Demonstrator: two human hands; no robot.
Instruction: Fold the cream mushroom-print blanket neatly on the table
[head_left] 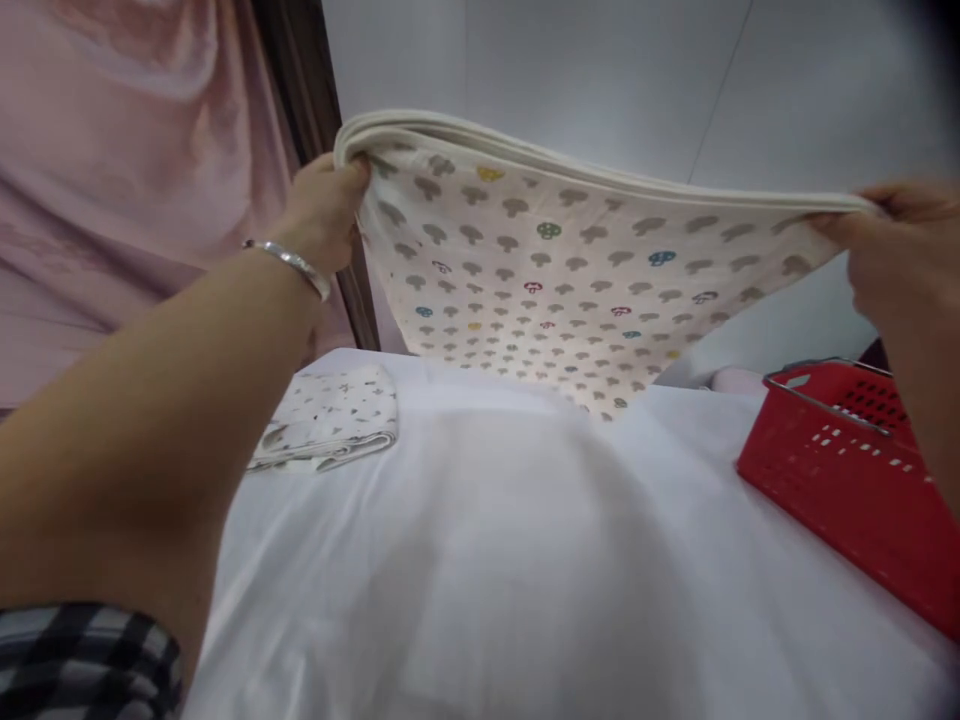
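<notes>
A cream cloth printed with small mushrooms (pixel 555 260) hangs stretched between my two hands above the white-covered surface. My left hand (pixel 330 205) grips its upper left corner, fingers closed round the layered edge. At the opposite upper corner, my right hand (pixel 904 245) is closed on the same edge. The top edge shows several layers and sags slightly in the middle. Its lower end slopes away from me, low over the far part of the surface; whether it touches there I cannot tell.
Beyond my left forearm lies a folded white patterned cloth (pixel 337 415). A red plastic basket (pixel 840 500) with a metal handle stands at the right. White fabric (pixel 487 560) covers the surface. Pink drapery (pixel 127 180) hangs at the left, beside a pale wall (pixel 585 80).
</notes>
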